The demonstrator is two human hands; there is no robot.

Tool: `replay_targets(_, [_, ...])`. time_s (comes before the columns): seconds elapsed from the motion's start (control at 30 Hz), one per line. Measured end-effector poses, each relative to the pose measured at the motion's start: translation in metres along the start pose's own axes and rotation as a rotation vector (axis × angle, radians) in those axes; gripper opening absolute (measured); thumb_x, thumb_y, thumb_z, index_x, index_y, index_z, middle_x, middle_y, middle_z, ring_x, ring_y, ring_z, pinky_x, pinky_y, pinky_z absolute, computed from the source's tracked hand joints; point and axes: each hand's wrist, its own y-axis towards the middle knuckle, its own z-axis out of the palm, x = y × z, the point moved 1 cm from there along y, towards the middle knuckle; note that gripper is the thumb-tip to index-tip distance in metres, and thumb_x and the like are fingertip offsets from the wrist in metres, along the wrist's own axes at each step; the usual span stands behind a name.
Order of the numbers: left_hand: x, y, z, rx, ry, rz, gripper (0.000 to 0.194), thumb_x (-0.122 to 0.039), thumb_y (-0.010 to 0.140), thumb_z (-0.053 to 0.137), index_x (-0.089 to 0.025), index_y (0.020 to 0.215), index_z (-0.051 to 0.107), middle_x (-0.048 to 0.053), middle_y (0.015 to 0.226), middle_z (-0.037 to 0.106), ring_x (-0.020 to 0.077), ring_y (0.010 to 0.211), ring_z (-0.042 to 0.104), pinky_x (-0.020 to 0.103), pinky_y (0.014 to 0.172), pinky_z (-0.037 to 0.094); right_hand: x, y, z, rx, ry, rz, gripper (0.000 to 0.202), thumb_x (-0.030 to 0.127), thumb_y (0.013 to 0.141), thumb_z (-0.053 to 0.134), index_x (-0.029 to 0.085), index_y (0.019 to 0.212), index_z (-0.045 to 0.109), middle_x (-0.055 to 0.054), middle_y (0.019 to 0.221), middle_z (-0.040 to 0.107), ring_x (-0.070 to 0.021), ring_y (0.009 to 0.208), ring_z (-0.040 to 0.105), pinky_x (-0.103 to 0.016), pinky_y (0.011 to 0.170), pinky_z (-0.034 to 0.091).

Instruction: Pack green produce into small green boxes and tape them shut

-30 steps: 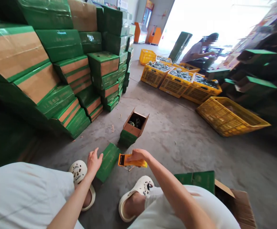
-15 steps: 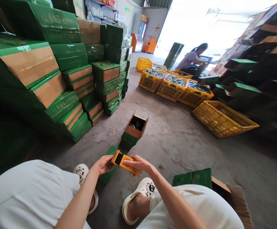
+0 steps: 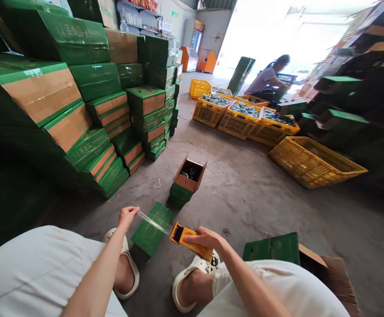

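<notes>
My right hand [image 3: 205, 238] is wrapped round a yellow tape dispenser [image 3: 183, 235] with a dark opening at its front end. From that end a strip of clear tape [image 3: 154, 223] runs taut to my left hand [image 3: 127, 217], whose fingers pinch its free end. Below the strip, a closed green carton [image 3: 153, 229] lies on the floor between my feet. Just beyond it stands an open carton [image 3: 188, 178] with its flaps up and dark contents that I cannot make out.
Stacked green cartons [image 3: 89, 83] rise on the left. Yellow crates [image 3: 240, 119] filled with small dark items stand ahead, near a seated person [image 3: 267, 81]. A tilted yellow crate [image 3: 315, 163] is at right. Another green carton [image 3: 271, 248] lies beside my right knee.
My hands have moved apart, the left one leftward and the right one rightward with the tape dispenser. A length of clear tape now stretches between them, over the closed carton.
</notes>
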Motion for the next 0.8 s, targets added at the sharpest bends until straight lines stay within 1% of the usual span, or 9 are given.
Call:
replay_targets(0.1, [0.01,0.009,0.0,-0.036,0.072,0.031,0.031,-0.047,0.08,0.065,-0.018,0.074,0.076,0.004,0.066,0.071,0.0208,0.069,0.065,0.029,0.065,0.044,-0.007,0.006,0.012,-0.011,0.011,0.023,0.048,0.065,0.081,0.077,0.02,0.067,0.065,0.001,0.066,0.059,-0.0162,0.065,0.056,-0.027,0.055,0.037])
replay_targets(0.2, [0.015,0.015,0.006,-0.06,0.134,0.048,0.03,-0.045,0.083,0.062,-0.019,0.076,0.076,0.007,0.074,0.076,0.0242,0.077,0.069,0.031,0.072,0.046,-0.003,0.012,0.024,0.019,0.036,0.021,0.049,0.066,0.084,0.072,0.02,0.069,0.067,-0.001,0.069,0.064,-0.0172,0.066,0.058,-0.026,0.052,0.035])
replay_targets(0.3, [0.02,0.019,0.008,-0.054,0.18,0.067,0.029,-0.044,0.086,0.061,-0.02,0.078,0.076,0.009,0.082,0.079,0.0254,0.083,0.071,0.031,0.075,0.048,0.0,0.015,0.033,0.055,0.045,0.02,0.052,0.067,0.089,0.066,0.02,0.067,0.066,-0.002,0.07,0.065,-0.0165,0.065,0.058,-0.026,0.05,0.033])
replay_targets(0.43, [0.027,0.021,0.012,-0.038,0.227,0.073,0.027,-0.042,0.089,0.062,-0.021,0.08,0.077,0.009,0.087,0.081,0.0256,0.086,0.073,0.03,0.077,0.049,-0.001,0.017,0.037,0.076,0.053,0.023,0.049,0.065,0.091,0.065,0.02,0.073,0.069,-0.001,0.071,0.066,-0.0142,0.063,0.059,-0.024,0.049,0.034])
replay_targets(0.57, [0.035,0.022,0.017,-0.033,0.253,0.054,0.025,-0.04,0.09,0.062,-0.022,0.081,0.078,0.009,0.092,0.082,0.0258,0.092,0.074,0.03,0.079,0.05,-0.004,0.022,0.038,0.072,0.044,0.034,0.044,0.06,0.089,0.07,0.019,0.075,0.071,0.0,0.072,0.067,-0.0136,0.065,0.06,-0.022,0.049,0.034])
replay_targets(0.7, [0.048,0.023,0.026,-0.017,0.265,-0.002,0.026,-0.039,0.09,0.062,-0.021,0.083,0.079,0.011,0.093,0.082,0.0266,0.093,0.075,0.031,0.08,0.051,-0.007,0.031,0.043,0.068,0.061,0.026,0.042,0.06,0.086,0.074,0.02,0.074,0.072,-0.002,0.076,0.071,-0.0158,0.069,0.064,-0.022,0.052,0.039])
replay_targets(0.8, [0.058,0.022,0.035,0.024,0.259,-0.041,0.027,-0.039,0.09,0.062,-0.019,0.084,0.08,0.01,0.091,0.082,0.0261,0.093,0.075,0.031,0.079,0.051,-0.007,0.038,0.049,0.067,0.064,0.028,0.043,0.059,0.087,0.072,0.019,0.072,0.071,-0.004,0.075,0.072,-0.0189,0.072,0.067,-0.025,0.054,0.041])
